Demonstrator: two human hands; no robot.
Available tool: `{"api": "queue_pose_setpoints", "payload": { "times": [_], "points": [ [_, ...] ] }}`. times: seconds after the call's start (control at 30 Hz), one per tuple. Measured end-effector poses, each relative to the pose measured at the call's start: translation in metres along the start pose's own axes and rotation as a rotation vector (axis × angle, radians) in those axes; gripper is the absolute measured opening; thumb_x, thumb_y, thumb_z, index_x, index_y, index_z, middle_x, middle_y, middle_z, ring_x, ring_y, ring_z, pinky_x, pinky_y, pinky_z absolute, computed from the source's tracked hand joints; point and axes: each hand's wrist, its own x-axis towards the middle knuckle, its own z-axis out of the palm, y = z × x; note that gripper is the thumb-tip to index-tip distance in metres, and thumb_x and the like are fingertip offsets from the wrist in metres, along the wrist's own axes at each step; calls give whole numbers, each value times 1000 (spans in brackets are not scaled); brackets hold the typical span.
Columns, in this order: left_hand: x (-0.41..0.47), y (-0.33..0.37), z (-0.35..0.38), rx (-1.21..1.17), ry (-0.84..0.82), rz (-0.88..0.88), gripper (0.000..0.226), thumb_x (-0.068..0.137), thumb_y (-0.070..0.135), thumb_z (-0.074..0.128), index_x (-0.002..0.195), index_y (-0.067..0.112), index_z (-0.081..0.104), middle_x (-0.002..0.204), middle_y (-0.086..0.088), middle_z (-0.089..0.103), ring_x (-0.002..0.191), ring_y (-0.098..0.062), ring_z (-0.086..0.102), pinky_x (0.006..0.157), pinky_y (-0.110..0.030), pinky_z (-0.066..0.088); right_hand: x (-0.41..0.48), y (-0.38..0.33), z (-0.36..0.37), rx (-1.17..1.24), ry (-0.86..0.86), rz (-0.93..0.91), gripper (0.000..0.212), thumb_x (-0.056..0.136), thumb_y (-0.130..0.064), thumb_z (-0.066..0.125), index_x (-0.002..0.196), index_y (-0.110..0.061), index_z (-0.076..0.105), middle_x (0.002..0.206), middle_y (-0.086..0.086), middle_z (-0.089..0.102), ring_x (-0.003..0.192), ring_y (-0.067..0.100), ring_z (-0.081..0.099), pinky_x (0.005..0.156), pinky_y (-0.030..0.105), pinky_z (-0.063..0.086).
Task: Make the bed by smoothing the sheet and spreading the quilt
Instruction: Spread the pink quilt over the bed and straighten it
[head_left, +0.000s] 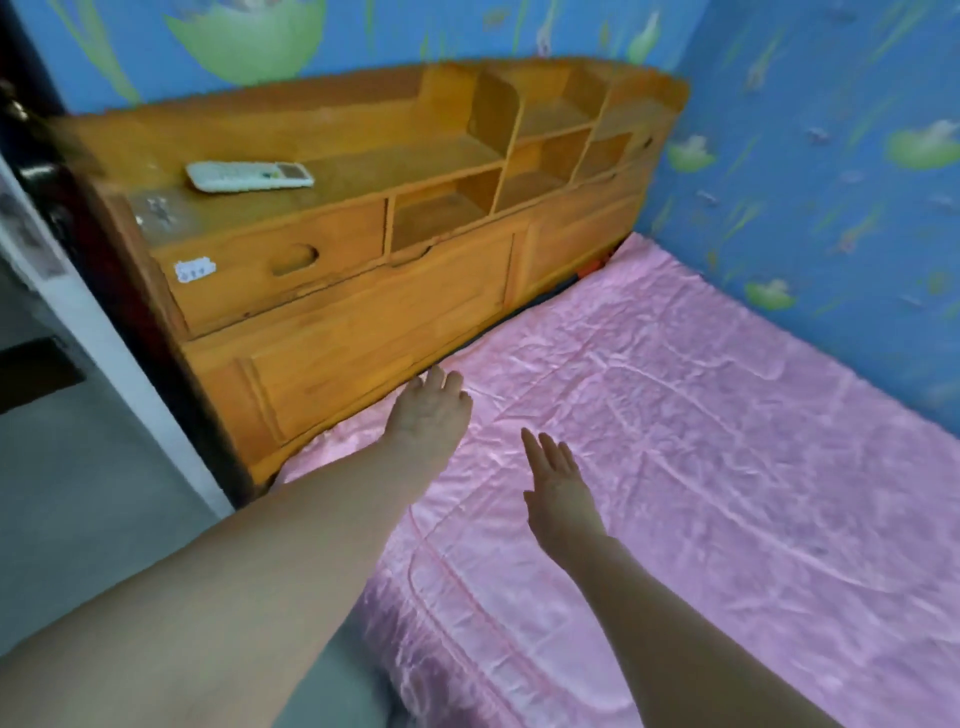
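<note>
The left forearm (234, 597) fills the near left corner, reaching far over the bed's edge. The pink sheet (675, 415) covers the mattress from the near edge to the far right wall (805, 156). It looks glossy and is crossed by many fine creases, thickest in the middle and toward the wall.

The left hand (428, 410) lies flat with its fingers straight, holding nothing, at the sheet's far left edge just beside the headboard (363, 312). The right hand (558, 488) is also flat and empty, a little nearer and to the right. I cannot tell whether it presses the cloth or hovers just above it. No quilt is in view.

The main risk is probably the cloth itself. It seems slippery, so a hard push toward the headboard could slide the whole sheet rather than flatten it. That would bunch it into the dark gap there or pull it off a near corner. Strokes made only at this end would leave the creases by the wall, which are a long reach away. A remote (249, 175) lies on the headboard shelf, well clear of both hands.
</note>
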Motion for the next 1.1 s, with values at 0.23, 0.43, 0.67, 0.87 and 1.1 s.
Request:
{"api": "queue_pose_setpoints", "payload": {
  "times": [0.23,0.43,0.67,0.87,1.1],
  "points": [
    [-56,134,-97,31,10,312,40,94,9,45,134,7,47,146,-14,31,136,-34,26,104,-41,33,-160,57,-66,80,118,336,76,97,-13,46,152,-20,-6,160,6,5,148,25,2,118,29,6],
    [-98,284,-142,82,66,632,44,97,15,41,141,11,41,153,-13,24,144,-34,14,112,-41,25,-300,127,-91,116,172,623,79,95,-16,50,152,-21,-5,160,6,9,147,26,7,120,33,9],
    [-150,412,-177,141,156,891,49,94,18,47,142,15,38,154,-12,22,145,-33,12,113,-40,24,-423,171,-115,159,286,906,78,94,-13,52,153,-25,3,160,4,10,147,28,8,116,38,22],
    [-206,477,-199,148,286,1187,45,95,15,46,140,15,44,155,-13,22,144,-34,15,115,-43,22,-515,155,-112,184,387,1154,79,93,-13,54,153,-22,4,159,6,12,147,28,9,118,38,19],
    [-270,504,-205,156,358,1512,48,92,16,51,139,15,43,154,-11,23,144,-34,14,113,-41,24,-574,92,-107,167,458,1421,76,94,-14,53,153,-19,5,158,9,15,145,30,14,117,36,17]
  ]
}}
